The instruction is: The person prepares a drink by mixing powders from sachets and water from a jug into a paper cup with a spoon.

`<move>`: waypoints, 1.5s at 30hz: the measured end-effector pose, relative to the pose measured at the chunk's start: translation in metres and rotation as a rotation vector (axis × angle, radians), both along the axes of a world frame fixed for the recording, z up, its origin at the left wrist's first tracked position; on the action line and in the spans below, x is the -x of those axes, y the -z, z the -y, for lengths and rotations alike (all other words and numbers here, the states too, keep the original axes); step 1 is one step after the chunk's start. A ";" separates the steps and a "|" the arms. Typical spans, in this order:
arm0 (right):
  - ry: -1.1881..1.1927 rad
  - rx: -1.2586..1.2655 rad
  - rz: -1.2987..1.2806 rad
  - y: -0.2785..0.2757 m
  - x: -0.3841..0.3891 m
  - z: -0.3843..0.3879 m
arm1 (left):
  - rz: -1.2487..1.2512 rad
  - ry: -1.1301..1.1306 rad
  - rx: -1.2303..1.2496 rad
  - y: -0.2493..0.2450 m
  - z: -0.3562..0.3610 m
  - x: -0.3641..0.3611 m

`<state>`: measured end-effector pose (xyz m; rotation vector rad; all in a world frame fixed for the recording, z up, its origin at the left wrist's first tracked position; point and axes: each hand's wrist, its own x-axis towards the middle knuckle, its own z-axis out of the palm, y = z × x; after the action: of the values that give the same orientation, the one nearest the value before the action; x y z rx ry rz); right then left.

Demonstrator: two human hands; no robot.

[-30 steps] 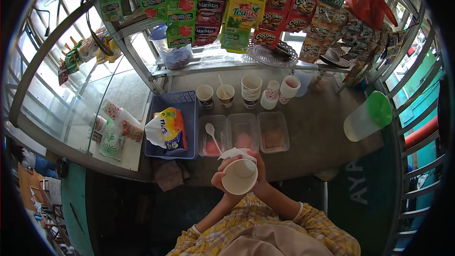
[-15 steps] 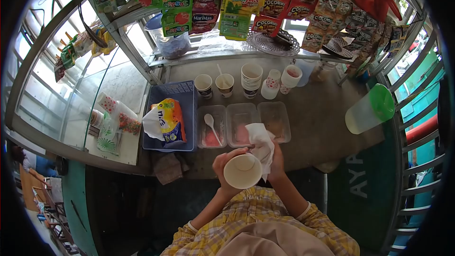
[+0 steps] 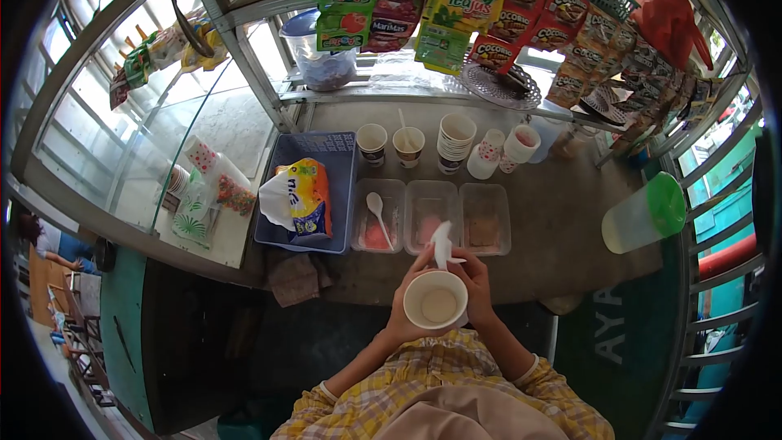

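My left hand (image 3: 404, 303) is wrapped round the side of a white paper cup (image 3: 419, 295), whose open mouth faces up toward me. In my right hand (image 3: 476, 285) is a crumpled white tissue (image 3: 442, 246), pressed against the far outer side of the cup. The fingers of both hands meet near the cup's far rim, and the cup partly hides them. Just beyond stand three clear plastic tubs: the left tub (image 3: 362, 213) holds pink powder and a white spoon (image 3: 377, 210), the middle tub (image 3: 433, 191) pink powder, and the right tub (image 3: 484, 197) something brown.
A blue basket (image 3: 345, 165) with a tissue pack (image 3: 314, 195) stands on the left. Paper cups (image 3: 456, 140) line the back of the counter. At right is a green-lidded pitcher (image 3: 639, 218). Drink sachets (image 3: 471, 4) hang overhead. A brown cloth (image 3: 295, 279) lies at the front edge.
The cup has tipped so that its bottom shows inside. The tissue has gone from spread beside the cup to bunched at its far side, and my right hand has come closer to my left.
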<state>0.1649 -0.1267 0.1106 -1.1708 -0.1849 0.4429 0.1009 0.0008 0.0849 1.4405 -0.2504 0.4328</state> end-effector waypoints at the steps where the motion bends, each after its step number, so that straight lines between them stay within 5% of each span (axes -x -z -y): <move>1: -0.048 0.085 0.083 0.017 -0.004 0.010 | 0.017 -0.009 -0.036 0.000 -0.001 0.001; 5: -0.206 0.296 0.266 0.034 -0.011 0.026 | 0.007 -0.068 0.013 0.007 -0.004 0.004; 9: 0.084 0.194 -0.229 0.052 -0.016 0.032 | 0.031 -0.255 0.040 0.001 -0.013 0.004; 15: -0.024 0.136 0.008 0.095 -0.006 0.017 | 0.306 -0.241 -0.247 0.016 -0.039 0.001; 18: -0.082 0.301 0.388 0.088 -0.001 -0.020 | 0.293 -0.364 -0.232 0.017 -0.037 0.005; 21: -0.187 0.050 0.296 0.090 0.006 -0.057 | 0.315 -0.529 -0.148 0.018 -0.043 0.003; 24: -0.255 0.280 0.671 0.087 0.003 -0.080 | 0.225 -0.793 -0.005 0.021 -0.051 0.008; 28: -0.095 0.499 1.260 0.111 -0.003 -0.089 | 0.178 -0.861 -0.002 0.013 -0.074 0.021; 37: -0.425 0.771 1.046 0.151 0.019 -0.079 | 0.069 -0.997 -0.070 0.034 -0.088 0.050; 45: -0.314 0.866 1.347 0.150 0.015 -0.132 | 0.038 -1.056 -0.011 0.042 -0.097 0.053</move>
<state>0.1501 0.0051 -0.0397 -2.1636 -1.4648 -0.1103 0.0482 0.0981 0.0430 1.4878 0.5193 1.3067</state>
